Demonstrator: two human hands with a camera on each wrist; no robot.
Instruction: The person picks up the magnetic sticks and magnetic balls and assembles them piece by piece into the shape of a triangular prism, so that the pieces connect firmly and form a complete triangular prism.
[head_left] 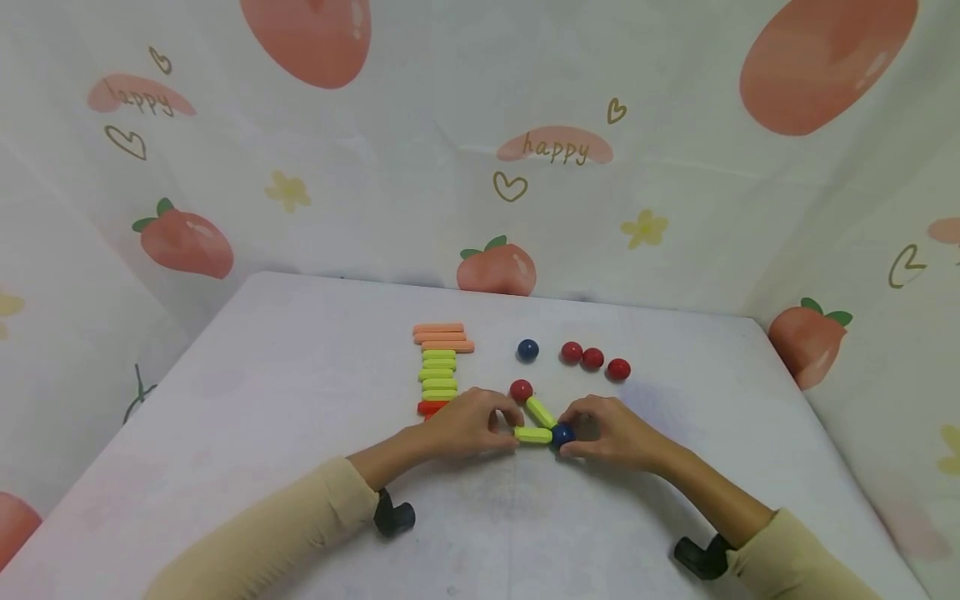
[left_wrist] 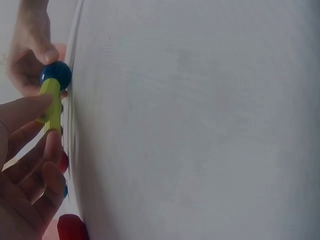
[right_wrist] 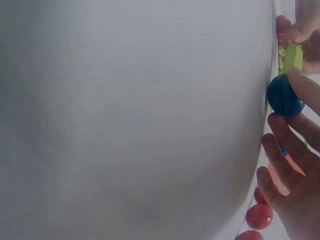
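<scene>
Near the middle of the table, my left hand (head_left: 476, 423) pinches the free end of a short yellow-green rod (head_left: 533, 435). The rod's other end meets a dark blue ball (head_left: 562, 436). My right hand (head_left: 617, 433) grips that ball between thumb and fingers; the right wrist view shows the ball (right_wrist: 284, 97) close up. From the same ball a second yellow-green rod (head_left: 541, 412) slants away to a red ball (head_left: 521, 390), so the two rods form a V.
Left of the hands lies a column of rods: orange ones (head_left: 442, 337) at the back, several yellow-green ones (head_left: 438, 375), then red ones (head_left: 430, 407) partly behind my left hand. Further back are a loose blue ball (head_left: 528, 350) and three red balls (head_left: 592, 359). A printed curtain (head_left: 420, 167) hangs behind the table.
</scene>
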